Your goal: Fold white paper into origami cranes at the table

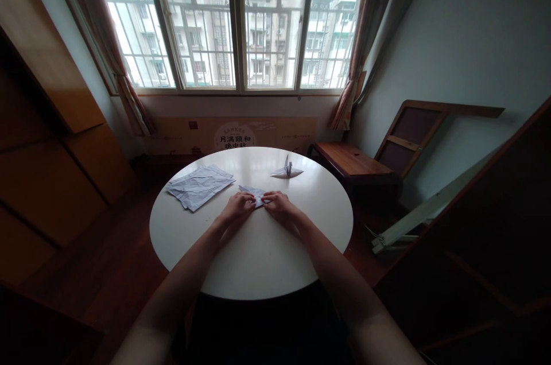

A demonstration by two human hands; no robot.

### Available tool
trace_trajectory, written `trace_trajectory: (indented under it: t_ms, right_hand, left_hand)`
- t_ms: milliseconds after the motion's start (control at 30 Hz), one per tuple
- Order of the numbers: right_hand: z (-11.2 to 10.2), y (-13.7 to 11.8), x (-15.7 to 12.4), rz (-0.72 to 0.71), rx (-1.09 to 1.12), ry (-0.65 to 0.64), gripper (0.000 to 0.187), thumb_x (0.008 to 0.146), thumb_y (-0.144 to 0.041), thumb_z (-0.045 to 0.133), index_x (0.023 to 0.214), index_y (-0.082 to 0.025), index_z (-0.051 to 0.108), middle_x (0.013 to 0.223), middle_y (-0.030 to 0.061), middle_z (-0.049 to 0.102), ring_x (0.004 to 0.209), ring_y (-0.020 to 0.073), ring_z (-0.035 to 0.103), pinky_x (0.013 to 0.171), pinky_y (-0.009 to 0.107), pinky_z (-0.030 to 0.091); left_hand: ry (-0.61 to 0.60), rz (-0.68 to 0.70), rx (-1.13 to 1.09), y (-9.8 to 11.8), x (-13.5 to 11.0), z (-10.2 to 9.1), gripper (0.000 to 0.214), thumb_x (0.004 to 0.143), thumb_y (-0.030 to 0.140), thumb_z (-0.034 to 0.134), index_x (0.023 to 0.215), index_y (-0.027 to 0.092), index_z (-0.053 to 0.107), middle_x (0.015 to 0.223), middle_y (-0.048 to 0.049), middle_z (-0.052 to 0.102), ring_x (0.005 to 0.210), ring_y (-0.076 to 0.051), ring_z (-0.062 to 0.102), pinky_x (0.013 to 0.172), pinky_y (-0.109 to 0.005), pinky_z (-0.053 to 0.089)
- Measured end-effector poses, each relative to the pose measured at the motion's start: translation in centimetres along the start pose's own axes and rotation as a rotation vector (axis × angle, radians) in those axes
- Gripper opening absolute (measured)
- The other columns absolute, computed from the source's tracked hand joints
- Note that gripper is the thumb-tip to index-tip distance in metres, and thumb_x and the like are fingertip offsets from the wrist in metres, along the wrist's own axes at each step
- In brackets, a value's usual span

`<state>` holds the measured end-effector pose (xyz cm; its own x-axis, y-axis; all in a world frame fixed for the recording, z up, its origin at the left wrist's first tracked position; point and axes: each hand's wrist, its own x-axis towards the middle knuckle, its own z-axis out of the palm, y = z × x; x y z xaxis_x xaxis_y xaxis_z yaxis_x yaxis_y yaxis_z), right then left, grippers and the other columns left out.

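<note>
A small folded piece of pale paper (253,193) lies near the middle of the round white table (258,261). My left hand (237,207) presses on its left side with curled fingers. My right hand (279,205) pinches its right edge, fingers closed on the paper. The two hands almost touch over the fold. A finished paper crane (287,170) stands farther back on the table, apart from both hands. A loose stack of crumpled paper sheets (198,186) lies to the left of my left hand.
A barred window (235,20) with curtains fills the far wall. A low wooden bench (350,161) stands to the right of the table, with a wooden frame (413,129) leaning on the wall. Wooden cabinets (47,141) line the left side.
</note>
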<state>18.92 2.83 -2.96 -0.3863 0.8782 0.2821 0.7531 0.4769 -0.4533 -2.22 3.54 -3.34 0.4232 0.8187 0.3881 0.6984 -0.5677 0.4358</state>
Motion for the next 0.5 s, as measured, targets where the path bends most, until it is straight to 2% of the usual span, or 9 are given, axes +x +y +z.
trace_trajectory:
  t_ms: [233, 367, 500]
  right_hand:
    - [0.1, -0.4, -0.1, 0.032, -0.023, 0.002, 0.030, 0.082, -0.036, 0.058, 0.108, -0.030, 0.071, 0.124, 0.0030, 0.062, 0.121, 0.0258, 0.049, 0.105, 0.043, 0.030]
    - [0.0, -0.8, -0.3, 0.053, -0.051, -0.011, 0.032, 0.081, -0.041, 0.060, 0.111, -0.032, 0.070, 0.128, 0.0026, 0.060, 0.125, 0.0276, 0.045, 0.106, 0.045, 0.027]
    - [-0.2, -1.0, -0.4, 0.069, -0.055, -0.010, 0.034, 0.081, -0.043, 0.061, 0.111, -0.031, 0.070, 0.130, 0.0037, 0.059, 0.125, 0.0289, 0.044, 0.106, 0.046, 0.027]
  left_hand:
    - [-0.006, -0.013, -0.027, 0.2, 0.1, -0.2, 0.017, 0.078, 0.029, 0.066, 0.091, 0.022, 0.074, 0.107, -0.0064, 0.070, 0.103, -0.024, 0.061, 0.097, -0.037, 0.044]
    - [-0.039, 0.008, -0.119, -0.6, 0.4, 0.5, 0.015, 0.079, 0.027, 0.064, 0.088, 0.019, 0.073, 0.108, -0.0080, 0.069, 0.100, -0.023, 0.064, 0.094, -0.034, 0.047]
    - [-0.032, 0.046, -0.170, -1.0, 0.4, 1.1, 0.015, 0.081, 0.028, 0.061, 0.085, 0.018, 0.072, 0.112, -0.0096, 0.068, 0.101, -0.023, 0.064, 0.095, -0.037, 0.047]
